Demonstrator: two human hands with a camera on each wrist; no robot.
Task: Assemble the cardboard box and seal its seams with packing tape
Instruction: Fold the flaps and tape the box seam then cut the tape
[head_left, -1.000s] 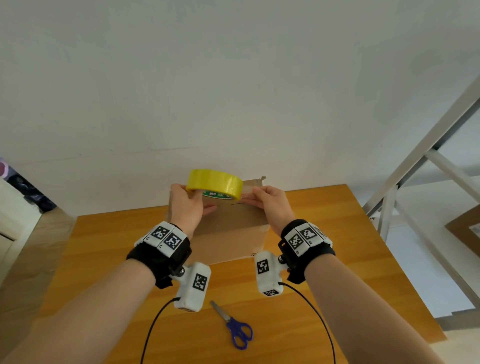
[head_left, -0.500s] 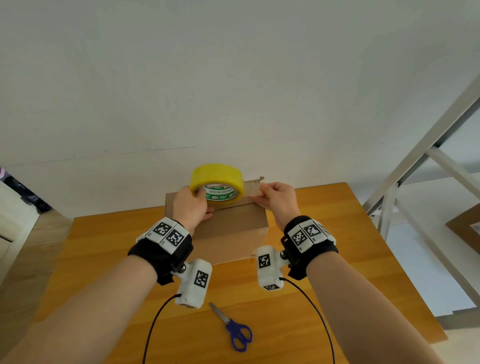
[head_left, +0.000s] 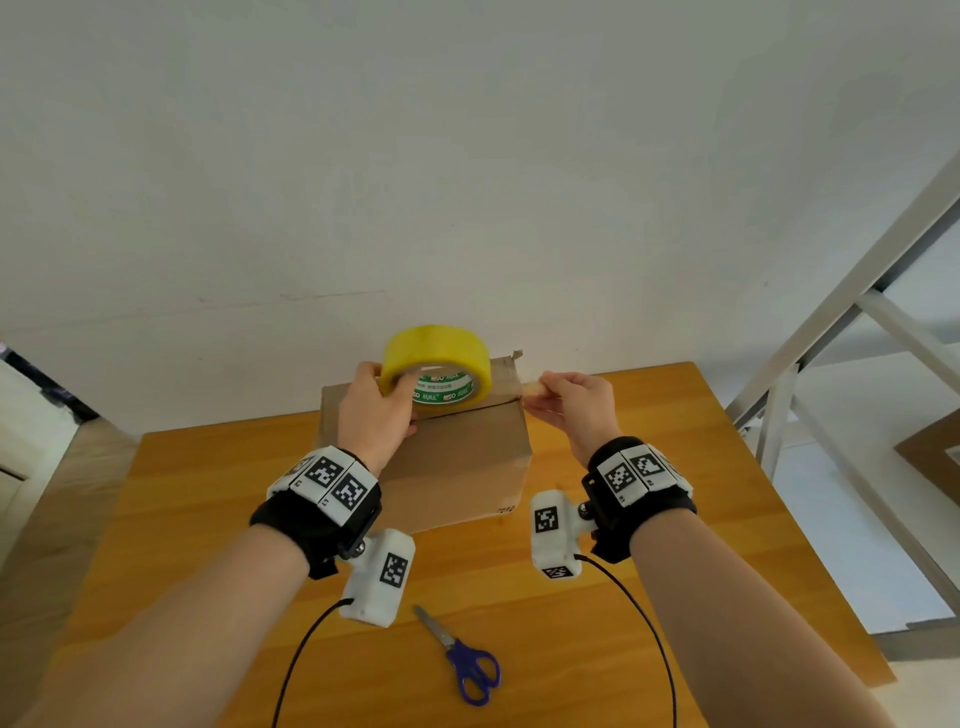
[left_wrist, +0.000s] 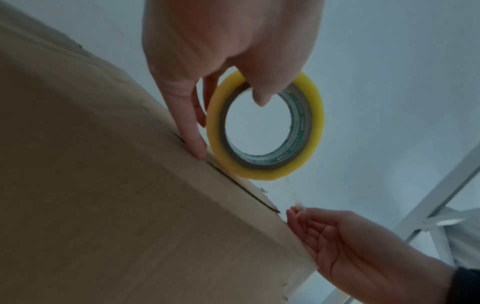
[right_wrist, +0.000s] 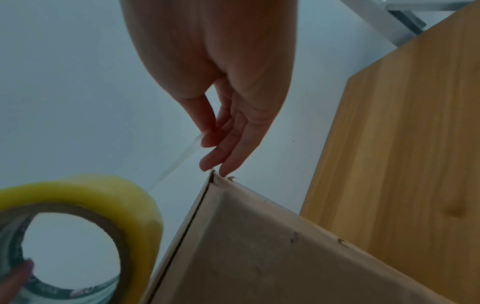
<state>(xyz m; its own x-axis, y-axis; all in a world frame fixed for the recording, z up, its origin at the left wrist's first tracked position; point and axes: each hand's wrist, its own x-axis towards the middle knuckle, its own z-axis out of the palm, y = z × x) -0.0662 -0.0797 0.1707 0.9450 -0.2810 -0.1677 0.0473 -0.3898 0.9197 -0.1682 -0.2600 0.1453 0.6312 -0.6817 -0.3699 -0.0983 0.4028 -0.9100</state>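
A closed brown cardboard box (head_left: 462, 462) stands on the wooden table (head_left: 649, 519), its top seam running left to right. My left hand (head_left: 379, 410) grips a yellow roll of packing tape (head_left: 436, 366) on edge above the seam, thumb through its core (left_wrist: 259, 96). A clear strip of tape (right_wrist: 179, 162) runs from the roll to my right hand (head_left: 566, 402), which pinches the tape's free end at the box's right top corner (right_wrist: 215, 179). In the left wrist view one left finger (left_wrist: 192, 142) touches the box top beside the roll (left_wrist: 267, 125).
Blue-handled scissors (head_left: 462, 660) lie on the table near its front edge. A white wall stands directly behind the box. A grey metal frame (head_left: 831, 332) rises to the right of the table, which ends at its right edge (head_left: 769, 493).
The roll has tipped up onto its edge and lifted a little. My right hand has moved right to the box's corner, drawing the tape out from the roll.
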